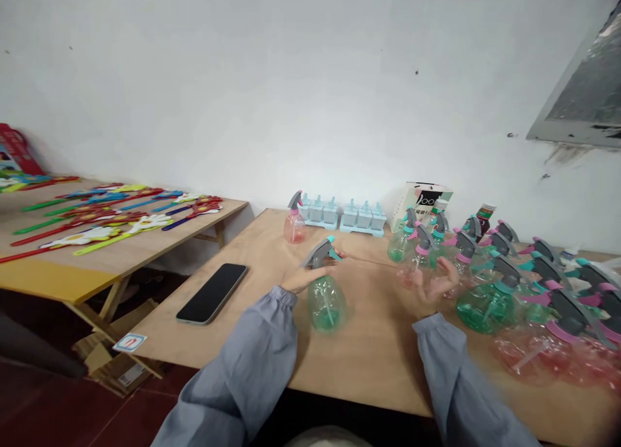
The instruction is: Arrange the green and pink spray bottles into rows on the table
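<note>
My left hand [305, 275] rests on the grey trigger head of a green clear spray bottle [326, 301], which stands on the wooden table [369, 350] in front of me; the fingers curl around the head. My right hand [439, 280] hovers just right of centre with fingers apart, holding nothing, close to a crowd of spray bottles [490, 285]. Both arms wear grey sleeves.
Several green and pink spray bottles fill the table's right side. A lone pink bottle [294, 222], blue moulds [342, 215] and a small box [421, 201] stand at the back. A black phone [212, 292] lies at left. Another table [58, 266] holds coloured hand clappers.
</note>
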Demonstrator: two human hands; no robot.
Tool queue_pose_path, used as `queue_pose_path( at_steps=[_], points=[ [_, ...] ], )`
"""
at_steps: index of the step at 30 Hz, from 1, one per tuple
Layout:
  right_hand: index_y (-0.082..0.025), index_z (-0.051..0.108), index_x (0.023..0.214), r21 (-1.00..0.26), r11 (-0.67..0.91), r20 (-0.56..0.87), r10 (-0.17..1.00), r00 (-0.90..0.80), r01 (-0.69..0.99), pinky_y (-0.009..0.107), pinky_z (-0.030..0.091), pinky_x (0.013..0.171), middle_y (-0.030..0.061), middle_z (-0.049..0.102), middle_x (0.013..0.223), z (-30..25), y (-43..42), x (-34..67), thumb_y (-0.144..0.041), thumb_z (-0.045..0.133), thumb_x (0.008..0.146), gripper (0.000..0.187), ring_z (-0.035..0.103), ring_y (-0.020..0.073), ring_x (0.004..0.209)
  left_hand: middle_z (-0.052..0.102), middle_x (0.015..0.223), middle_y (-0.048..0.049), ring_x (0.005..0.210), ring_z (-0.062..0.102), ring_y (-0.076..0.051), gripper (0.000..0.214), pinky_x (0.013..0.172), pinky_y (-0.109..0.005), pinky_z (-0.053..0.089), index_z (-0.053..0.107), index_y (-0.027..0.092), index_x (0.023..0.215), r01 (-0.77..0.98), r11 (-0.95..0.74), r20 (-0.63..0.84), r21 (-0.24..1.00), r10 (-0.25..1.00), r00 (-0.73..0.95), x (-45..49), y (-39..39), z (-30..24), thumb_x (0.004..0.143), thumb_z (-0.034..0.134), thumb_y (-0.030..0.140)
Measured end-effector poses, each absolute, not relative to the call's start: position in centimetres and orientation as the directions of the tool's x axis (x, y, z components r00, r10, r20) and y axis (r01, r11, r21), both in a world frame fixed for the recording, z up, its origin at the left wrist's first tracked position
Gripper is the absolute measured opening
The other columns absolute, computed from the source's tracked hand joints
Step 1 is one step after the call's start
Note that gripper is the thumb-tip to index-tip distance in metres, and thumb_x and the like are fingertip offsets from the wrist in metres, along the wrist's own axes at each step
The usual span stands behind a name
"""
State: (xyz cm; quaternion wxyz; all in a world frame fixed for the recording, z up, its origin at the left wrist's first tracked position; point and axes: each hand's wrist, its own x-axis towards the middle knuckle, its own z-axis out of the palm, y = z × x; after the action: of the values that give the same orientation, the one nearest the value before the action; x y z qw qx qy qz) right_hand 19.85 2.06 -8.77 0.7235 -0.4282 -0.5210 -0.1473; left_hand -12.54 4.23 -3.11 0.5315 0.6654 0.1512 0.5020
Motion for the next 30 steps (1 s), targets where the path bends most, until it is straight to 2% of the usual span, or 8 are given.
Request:
queue_pose_path(
  at_steps=[2,3,8,14,20,23,27,30],
  points=[
    [-0.028,0.044,0.147,-0.455,0.519,0.884,0.168,0.436,0.723,0.068,0.04,0.12,0.0133,0.049,0.143,-8.3,3.0,22.0,-0.047,0.073,0.086,0.07,0.05,0.0362,0.141,0.079,0.11,-0.0102,0.112,0.076,-0.031,0.046,0.108,-0.05,0.055,0.073,0.02,0.107,-0.418,-0.3,0.49,0.858,0.722,0.488,-12.4,3.8,-3.0,0.076,0.09,0.049],
    [-0.027,0.043,0.147,-0.465,0.502,0.881,0.183,0.436,0.729,0.068,0.039,0.12,0.0142,0.049,0.144,-8.4,3.5,22.5,-0.048,0.074,0.086,0.072,0.049,0.0356,0.141,0.079,0.104,-0.0099,0.108,0.077,-0.031,0.046,0.106,-0.05,0.056,0.073,0.02,0.104,-0.444,-0.266,0.481,0.856,0.726,0.492,-12.2,3.6,-3.0,0.074,0.089,0.051],
    [-0.018,0.035,0.149,-0.597,0.452,0.799,0.403,0.446,0.663,0.065,0.036,0.123,0.0216,0.046,0.15,-9.9,4.9,22.2,-0.059,0.072,0.085,0.085,0.047,0.0358,0.145,0.076,0.083,-0.0058,0.094,0.077,-0.029,0.045,0.095,-0.047,0.06,0.07,0.019,0.092,-0.475,-0.269,0.479,0.838,0.779,0.404,-11.4,3.1,-3.4,0.074,0.084,0.058],
    [-0.013,0.033,0.149,-0.648,0.326,0.742,0.473,0.475,0.688,0.065,0.035,0.122,0.0283,0.044,0.151,-10.7,5.2,22.1,-0.062,0.071,0.081,0.092,0.042,0.0412,0.148,0.077,0.087,-0.0074,0.097,0.076,-0.031,0.052,0.093,-0.05,0.061,0.07,0.021,0.091,-0.463,-0.242,0.454,0.852,0.784,0.425,-11.4,3.0,-3.3,0.068,0.085,0.065],
    [-0.016,0.037,0.146,-0.653,0.361,0.741,0.489,0.461,0.666,0.062,0.04,0.118,0.0209,0.051,0.139,-11.2,5.8,22.6,-0.06,0.072,0.078,0.088,0.052,0.0366,0.132,0.076,0.085,-0.0088,0.109,0.074,-0.034,0.045,0.096,-0.052,0.06,0.068,0.021,0.086,-0.448,-0.217,0.421,0.868,0.8,0.428,-11.5,3.0,-3.0,0.071,0.081,0.062],
    [-0.016,0.039,0.145,-0.644,0.358,0.745,0.496,0.446,0.676,0.06,0.041,0.117,0.0189,0.051,0.135,-11.4,5.7,22.2,-0.061,0.074,0.077,0.09,0.053,0.0354,0.128,0.077,0.085,-0.0069,0.099,0.076,-0.03,0.048,0.095,-0.05,0.06,0.07,0.022,0.091,-0.446,-0.235,0.427,0.864,0.81,0.402,-11.4,3.0,-3.0,0.072,0.078,0.065],
    [-0.015,0.039,0.145,-0.632,0.335,0.749,0.495,0.44,0.699,0.061,0.039,0.118,0.0203,0.049,0.138,-11.7,5.7,21.7,-0.069,0.074,0.076,0.095,0.049,0.0371,0.133,0.071,0.069,-0.0028,0.074,0.074,-0.024,0.042,0.089,-0.046,0.06,0.069,0.021,0.081,-0.424,-0.272,0.438,0.864,0.82,0.369,-11.6,3.1,-2.8,0.071,0.081,0.06],
    [-0.014,0.039,0.145,-0.65,0.328,0.735,0.5,0.458,0.685,0.062,0.036,0.12,0.0226,0.049,0.141,-11.8,5.9,21.7,-0.075,0.072,0.074,0.099,0.048,0.0391,0.137,0.075,0.073,-0.0062,0.081,0.076,-0.028,0.042,0.09,-0.049,0.059,0.07,0.02,0.079,-0.406,-0.272,0.436,0.873,0.807,0.397,-11.6,3.0,-2.7,0.071,0.081,0.06]
  ],
)
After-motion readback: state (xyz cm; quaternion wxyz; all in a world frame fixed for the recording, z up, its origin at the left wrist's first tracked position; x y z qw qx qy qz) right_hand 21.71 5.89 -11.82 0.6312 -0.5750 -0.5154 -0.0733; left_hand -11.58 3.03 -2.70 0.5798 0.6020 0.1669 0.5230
